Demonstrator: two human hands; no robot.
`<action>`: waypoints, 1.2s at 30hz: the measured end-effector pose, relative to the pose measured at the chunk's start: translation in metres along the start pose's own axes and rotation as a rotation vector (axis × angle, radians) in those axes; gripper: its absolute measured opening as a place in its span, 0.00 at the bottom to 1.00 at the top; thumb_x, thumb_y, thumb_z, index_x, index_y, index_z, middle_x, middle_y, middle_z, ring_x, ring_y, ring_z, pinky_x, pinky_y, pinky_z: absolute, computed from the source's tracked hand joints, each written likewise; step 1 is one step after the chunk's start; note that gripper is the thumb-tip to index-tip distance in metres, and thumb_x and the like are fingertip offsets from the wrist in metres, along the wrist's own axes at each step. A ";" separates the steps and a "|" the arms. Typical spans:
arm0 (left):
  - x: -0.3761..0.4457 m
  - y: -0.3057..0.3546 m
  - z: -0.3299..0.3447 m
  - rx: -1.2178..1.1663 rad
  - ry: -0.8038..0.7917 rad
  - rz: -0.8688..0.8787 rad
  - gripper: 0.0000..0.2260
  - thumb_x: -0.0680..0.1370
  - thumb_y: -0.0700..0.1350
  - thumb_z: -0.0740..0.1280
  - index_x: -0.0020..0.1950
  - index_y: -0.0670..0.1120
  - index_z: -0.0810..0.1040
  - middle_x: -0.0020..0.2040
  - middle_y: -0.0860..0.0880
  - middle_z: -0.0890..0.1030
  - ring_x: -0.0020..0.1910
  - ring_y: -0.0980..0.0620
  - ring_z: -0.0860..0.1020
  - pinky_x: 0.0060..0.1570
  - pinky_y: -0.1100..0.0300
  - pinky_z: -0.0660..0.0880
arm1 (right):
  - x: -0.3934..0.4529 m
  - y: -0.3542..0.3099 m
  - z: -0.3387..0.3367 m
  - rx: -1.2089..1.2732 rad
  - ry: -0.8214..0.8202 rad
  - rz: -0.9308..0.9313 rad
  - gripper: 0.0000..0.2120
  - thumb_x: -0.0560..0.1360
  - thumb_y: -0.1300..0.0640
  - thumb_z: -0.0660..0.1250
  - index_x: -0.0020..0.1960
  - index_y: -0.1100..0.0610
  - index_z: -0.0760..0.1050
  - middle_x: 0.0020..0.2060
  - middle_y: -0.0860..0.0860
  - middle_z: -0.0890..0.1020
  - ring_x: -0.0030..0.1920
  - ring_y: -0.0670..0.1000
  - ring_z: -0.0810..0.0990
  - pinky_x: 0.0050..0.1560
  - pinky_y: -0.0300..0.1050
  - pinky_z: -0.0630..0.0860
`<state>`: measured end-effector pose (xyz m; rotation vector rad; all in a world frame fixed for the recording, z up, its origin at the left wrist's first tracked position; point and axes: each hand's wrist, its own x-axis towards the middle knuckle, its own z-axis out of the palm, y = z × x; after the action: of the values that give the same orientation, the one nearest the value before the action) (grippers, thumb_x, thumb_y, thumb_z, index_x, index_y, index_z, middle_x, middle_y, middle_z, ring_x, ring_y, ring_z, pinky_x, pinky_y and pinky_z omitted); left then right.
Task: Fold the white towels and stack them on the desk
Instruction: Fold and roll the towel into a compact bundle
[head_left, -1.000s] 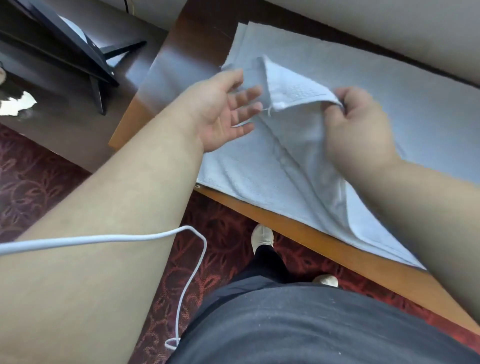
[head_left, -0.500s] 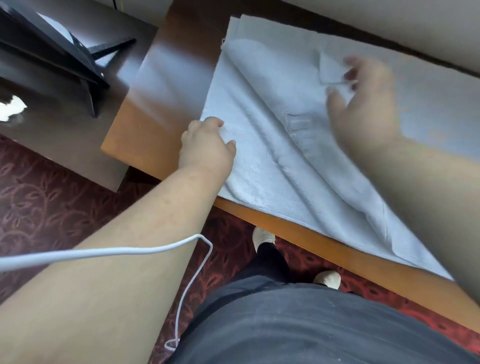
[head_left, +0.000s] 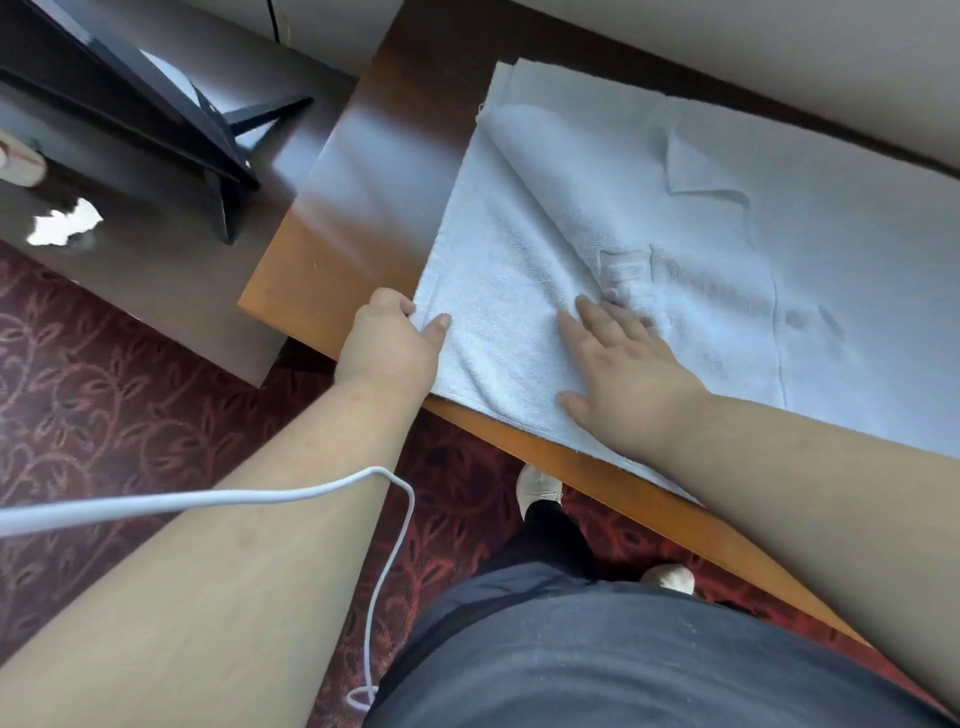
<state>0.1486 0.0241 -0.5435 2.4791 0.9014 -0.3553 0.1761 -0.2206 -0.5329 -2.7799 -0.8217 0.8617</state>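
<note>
While my left hand (head_left: 389, 345) pinches the near-left corner of the white towel (head_left: 597, 249) to anchor it, my right hand (head_left: 621, 371) lies flat, fingers straight, pressing the cloth, probably smoothing the fold. Towel lies on the wooden counter (head_left: 332, 254), covering most of it, near edge along the counter's front lip. Long axis runs left to right along the counter, away toward the right. Diagonal fold ridge climbs from my right fingers to the far-left corner; small flap turned over farther back. Folding looks barely begun.

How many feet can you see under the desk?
2. One foot is on the carpet beside the desk edge; the other foot peeks out farther right, partly hidden.
</note>
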 end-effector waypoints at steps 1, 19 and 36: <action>0.000 -0.002 -0.001 0.012 0.003 0.003 0.19 0.75 0.61 0.67 0.57 0.50 0.71 0.51 0.49 0.77 0.43 0.46 0.79 0.41 0.53 0.76 | -0.001 -0.002 0.001 -0.006 -0.003 0.005 0.40 0.78 0.40 0.59 0.80 0.52 0.42 0.80 0.54 0.43 0.79 0.55 0.41 0.76 0.52 0.42; 0.006 -0.011 -0.016 -0.109 0.020 0.021 0.08 0.79 0.52 0.65 0.47 0.49 0.71 0.35 0.53 0.75 0.32 0.55 0.73 0.29 0.61 0.64 | 0.001 -0.049 0.006 0.038 0.033 -0.147 0.10 0.82 0.49 0.58 0.59 0.52 0.72 0.54 0.51 0.76 0.55 0.56 0.75 0.55 0.51 0.73; 0.003 0.001 -0.020 0.250 0.010 0.109 0.20 0.76 0.41 0.62 0.67 0.53 0.66 0.58 0.46 0.72 0.50 0.45 0.75 0.45 0.51 0.73 | 0.003 -0.042 -0.001 0.395 0.114 -0.135 0.14 0.80 0.50 0.60 0.64 0.47 0.77 0.60 0.46 0.79 0.61 0.50 0.76 0.62 0.46 0.70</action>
<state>0.1528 0.0356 -0.5274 2.7468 0.7611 -0.4413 0.1588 -0.1833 -0.5225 -2.3770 -0.7195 0.7410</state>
